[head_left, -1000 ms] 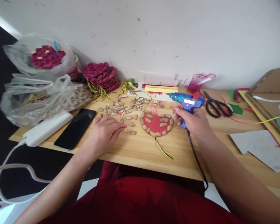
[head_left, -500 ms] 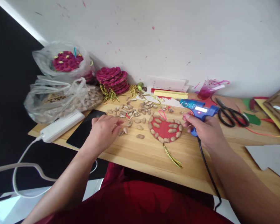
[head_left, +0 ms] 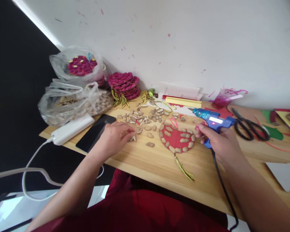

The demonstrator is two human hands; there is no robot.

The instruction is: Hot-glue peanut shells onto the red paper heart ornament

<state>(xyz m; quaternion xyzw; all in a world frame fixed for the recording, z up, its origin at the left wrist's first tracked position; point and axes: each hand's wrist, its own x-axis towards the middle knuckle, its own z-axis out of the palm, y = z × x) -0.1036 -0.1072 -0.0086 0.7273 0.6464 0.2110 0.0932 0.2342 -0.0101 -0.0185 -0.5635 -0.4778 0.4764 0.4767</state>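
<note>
My right hand (head_left: 218, 143) grips a blue glue gun (head_left: 211, 120), its nozzle pointing left, just right of a red heart-shaped card (head_left: 177, 139) ringed and dotted with peanut shells, with a pink loop on top and a yellow-green tassel (head_left: 185, 168) below. My left hand (head_left: 114, 138) rests on the wooden table (head_left: 157, 162) with its fingertips pinched among loose peanut shells (head_left: 140, 120); what they hold is hidden. A single shell (head_left: 150, 144) lies between the hand and the heart.
A black phone (head_left: 95, 132) and a white power strip (head_left: 72, 129) lie left of my left hand. Plastic bags of shells (head_left: 70, 101) and magenta flower discs (head_left: 124, 84) stand at the back left. Black scissors (head_left: 250, 128), a pink cup (head_left: 221, 100) and paper scraps lie at the right.
The view has swung left, so everything sits further right in frame. My left hand has curled its fingers in among the loose shells. The right hand keeps the glue gun beside the heart.
</note>
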